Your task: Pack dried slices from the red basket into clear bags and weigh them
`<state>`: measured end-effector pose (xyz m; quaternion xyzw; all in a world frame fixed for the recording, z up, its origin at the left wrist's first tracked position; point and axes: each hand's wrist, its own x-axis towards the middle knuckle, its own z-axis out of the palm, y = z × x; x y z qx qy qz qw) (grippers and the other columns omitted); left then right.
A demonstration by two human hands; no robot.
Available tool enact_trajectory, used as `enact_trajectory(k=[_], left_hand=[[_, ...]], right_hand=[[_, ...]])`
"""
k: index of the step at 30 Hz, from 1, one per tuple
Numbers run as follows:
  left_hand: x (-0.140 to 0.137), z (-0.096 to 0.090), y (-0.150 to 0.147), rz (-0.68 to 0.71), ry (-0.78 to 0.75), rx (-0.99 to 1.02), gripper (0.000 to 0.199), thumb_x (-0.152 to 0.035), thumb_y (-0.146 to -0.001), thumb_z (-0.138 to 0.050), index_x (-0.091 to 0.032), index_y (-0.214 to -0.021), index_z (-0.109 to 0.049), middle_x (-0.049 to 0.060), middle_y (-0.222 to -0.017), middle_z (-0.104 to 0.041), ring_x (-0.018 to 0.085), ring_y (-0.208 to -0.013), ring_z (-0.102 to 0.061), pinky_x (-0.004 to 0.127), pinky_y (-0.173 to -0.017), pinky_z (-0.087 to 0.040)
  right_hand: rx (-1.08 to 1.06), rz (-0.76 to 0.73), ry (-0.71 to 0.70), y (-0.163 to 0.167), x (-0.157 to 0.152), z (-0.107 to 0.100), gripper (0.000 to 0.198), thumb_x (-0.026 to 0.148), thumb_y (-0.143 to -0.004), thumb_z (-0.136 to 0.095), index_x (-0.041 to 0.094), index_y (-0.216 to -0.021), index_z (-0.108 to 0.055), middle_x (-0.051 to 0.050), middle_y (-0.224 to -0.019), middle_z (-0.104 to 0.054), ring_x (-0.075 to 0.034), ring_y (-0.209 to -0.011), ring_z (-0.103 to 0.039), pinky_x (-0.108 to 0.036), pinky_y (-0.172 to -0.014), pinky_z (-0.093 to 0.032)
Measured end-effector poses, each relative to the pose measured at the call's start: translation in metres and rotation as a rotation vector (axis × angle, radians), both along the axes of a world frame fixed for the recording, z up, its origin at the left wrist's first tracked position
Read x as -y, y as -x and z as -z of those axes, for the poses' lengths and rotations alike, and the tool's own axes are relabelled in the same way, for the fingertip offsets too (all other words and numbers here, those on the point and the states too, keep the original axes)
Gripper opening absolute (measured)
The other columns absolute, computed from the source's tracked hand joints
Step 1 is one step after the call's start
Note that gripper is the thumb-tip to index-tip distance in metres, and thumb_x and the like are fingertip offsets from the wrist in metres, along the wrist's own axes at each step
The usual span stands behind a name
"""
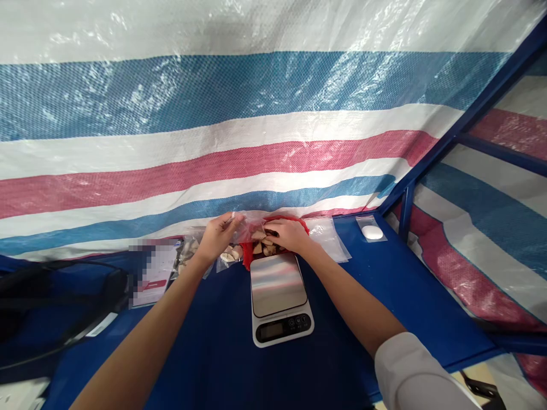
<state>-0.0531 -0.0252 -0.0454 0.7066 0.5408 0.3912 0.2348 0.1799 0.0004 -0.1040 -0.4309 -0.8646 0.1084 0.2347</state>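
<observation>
My left hand pinches the edge of a clear plastic bag, which stretches toward the right hand. Fingers curled, my right hand reaches into a pile of tan, dark-edged chunks; what its fingertips grip is hidden. The chunks lie in a red bag with its mouth spread around them. Directly in front of that bag stands a white digital kitchen scale with a bare metal plate and a dark display. Beside my left hand, a small clear bag holds pale pieces.
Another bag of pieces and a printed sheet lie left. Flat clear bags and a small bag with a white oval object lie right. A black strapped item occupies the left. Striped sheeting and a blue frame enclose the table.
</observation>
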Motion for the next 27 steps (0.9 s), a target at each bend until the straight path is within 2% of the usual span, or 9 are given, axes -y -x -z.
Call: enact_trajectory(k=[5,11,16,20,24,27], left_hand=[[-0.004,-0.002,0.008,-0.022,-0.002,0.012,0.045,-0.061,-0.092,-0.055,-0.020,-0.082,-0.071,0.005,-0.076,-0.074,0.021,-0.073,-0.070,0.029,-0.070,-0.054],[-0.003,-0.011,0.017,-0.076,-0.018,0.035,0.037,-0.053,-0.092,-0.056,-0.020,-0.082,-0.070,0.005,-0.079,-0.076,0.020,-0.073,-0.071,0.031,-0.074,-0.056],[-0.001,-0.019,0.017,-0.090,-0.013,0.031,0.035,-0.050,-0.091,-0.056,-0.020,-0.083,-0.070,0.005,-0.079,-0.077,0.020,-0.074,-0.073,0.031,-0.074,-0.057],[-0.001,-0.020,0.015,-0.079,-0.003,0.022,0.037,-0.053,-0.091,-0.057,-0.019,-0.086,-0.071,0.005,-0.079,-0.076,0.020,-0.074,-0.072,0.030,-0.072,-0.055],[0.001,-0.021,0.012,-0.059,0.014,0.007,0.040,-0.056,-0.091,-0.057,-0.019,-0.084,-0.071,0.005,-0.077,-0.076,0.020,-0.072,-0.071,0.030,-0.070,-0.054],[0.002,-0.025,0.008,-0.052,0.017,0.017,0.040,-0.057,-0.091,-0.057,-0.019,-0.085,-0.071,0.005,-0.078,-0.076,0.021,-0.073,-0.071,0.030,-0.071,-0.054]], right_hand=[[-0.007,-0.011,-0.022,-0.003,-0.004,0.003,0.017,0.031,-0.094,-0.067,0.031,-0.101,-0.082,0.000,-0.121,-0.077,-0.023,-0.108,-0.071,-0.032,-0.087,-0.056],[-0.086,-0.062,-0.018,-0.015,-0.009,0.003,0.019,0.035,-0.095,-0.066,0.029,-0.101,-0.083,-0.002,-0.119,-0.078,-0.023,-0.108,-0.073,-0.033,-0.095,-0.056],[-0.066,-0.074,-0.005,-0.021,-0.008,-0.001,0.016,0.028,-0.091,-0.071,0.029,-0.102,-0.083,-0.002,-0.119,-0.078,-0.024,-0.107,-0.073,-0.033,-0.090,-0.057],[-0.069,-0.060,0.010,-0.023,-0.006,-0.009,0.014,0.030,-0.087,-0.076,0.031,-0.099,-0.083,0.001,-0.119,-0.078,-0.023,-0.108,-0.073,-0.031,-0.088,-0.057],[-0.216,-0.109,0.059,-0.024,-0.005,-0.021,0.016,0.029,-0.085,-0.078,0.028,-0.100,-0.082,-0.002,-0.116,-0.079,-0.024,-0.112,-0.071,-0.034,-0.095,-0.056],[-0.431,-0.061,0.197,-0.018,-0.006,-0.027,0.023,0.038,-0.089,-0.074,0.024,-0.106,-0.080,-0.005,-0.112,-0.079,-0.023,-0.104,-0.074,-0.035,-0.093,-0.056]])
